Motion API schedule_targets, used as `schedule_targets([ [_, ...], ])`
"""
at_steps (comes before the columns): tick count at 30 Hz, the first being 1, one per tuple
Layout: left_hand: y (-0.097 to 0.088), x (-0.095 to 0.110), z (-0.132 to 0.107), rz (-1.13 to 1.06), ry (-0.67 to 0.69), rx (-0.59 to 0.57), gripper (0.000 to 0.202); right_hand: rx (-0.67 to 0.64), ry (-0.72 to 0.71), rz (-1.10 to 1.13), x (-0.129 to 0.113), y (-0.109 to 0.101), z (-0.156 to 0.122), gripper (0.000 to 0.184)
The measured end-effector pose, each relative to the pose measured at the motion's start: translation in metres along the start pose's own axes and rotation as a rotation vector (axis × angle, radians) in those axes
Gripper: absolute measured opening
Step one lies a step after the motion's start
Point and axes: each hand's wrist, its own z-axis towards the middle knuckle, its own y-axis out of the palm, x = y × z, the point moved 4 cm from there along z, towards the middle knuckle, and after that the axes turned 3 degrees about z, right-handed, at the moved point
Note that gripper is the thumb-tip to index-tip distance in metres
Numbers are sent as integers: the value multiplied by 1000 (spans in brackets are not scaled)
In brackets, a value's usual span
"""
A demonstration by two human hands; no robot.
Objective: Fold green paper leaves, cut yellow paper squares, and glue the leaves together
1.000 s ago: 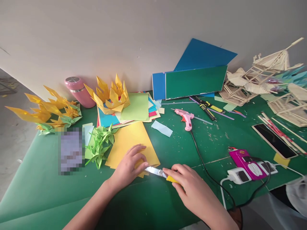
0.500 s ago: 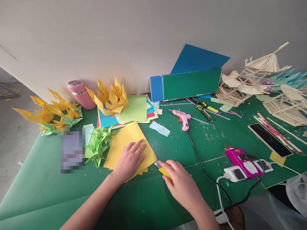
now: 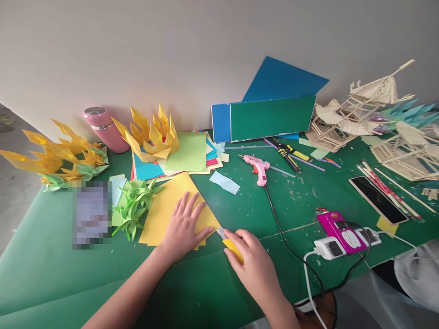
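Note:
My left hand point(image 3: 183, 226) lies flat on a stack of yellow paper point(image 3: 163, 205), its fingers spread. My right hand point(image 3: 252, 256) is closed around a yellow utility knife point(image 3: 233, 250). The knife's silvery tip is at the right corner of the paper, close to my left thumb. Folded green paper flowers point(image 3: 134, 205) rest against the stack's left side. Beyond the paper, a yellow folded-paper crown shape point(image 3: 151, 144) sits on coloured sheets point(image 3: 188, 153).
A pink glue gun point(image 3: 258, 169) and a light blue paper strip point(image 3: 224, 182) lie beyond my right hand. To the right are a magenta power strip point(image 3: 338, 224), a phone point(image 3: 377, 198) and stick models point(image 3: 343, 123). A pink flask point(image 3: 106, 130) stands at the back left.
My left hand's fingers have spread wider on the paper, with the thumb now reaching toward the knife tip. The whole view has shifted slightly; my right hand keeps hold of the knife.

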Motion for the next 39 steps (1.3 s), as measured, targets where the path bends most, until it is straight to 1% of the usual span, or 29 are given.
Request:
schedule_targets([
  [6,3,-2,-2,22,22,11,68,18,3,14,4,-2,-2,33],
  [9,3,-2,-1,30,16,10,58,32,5,10,4,-2,-3,33],
  [11,3,0,1,36,-11,13,50,42,11,9,4,-2,-4,33],
  [13,3,4,4,59,-49,25,47,55,14,10,4,-2,-5,33],
  [15,4,8,6,94,-81,47,49,67,12,12,4,-1,-5,33],
  [18,5,12,6,124,-90,76,53,73,12,20,5,-1,-5,34],
  [21,8,11,4,124,-79,83,55,54,18,34,6,-2,-6,33],
  [26,13,7,2,130,-70,98,67,47,21,51,13,-6,-10,33],
  [32,19,6,1,144,-57,112,62,63,3,35,19,-5,-7,33],
  [39,19,7,0,165,-60,109,61,36,-41,-26,22,-3,11,33],
])
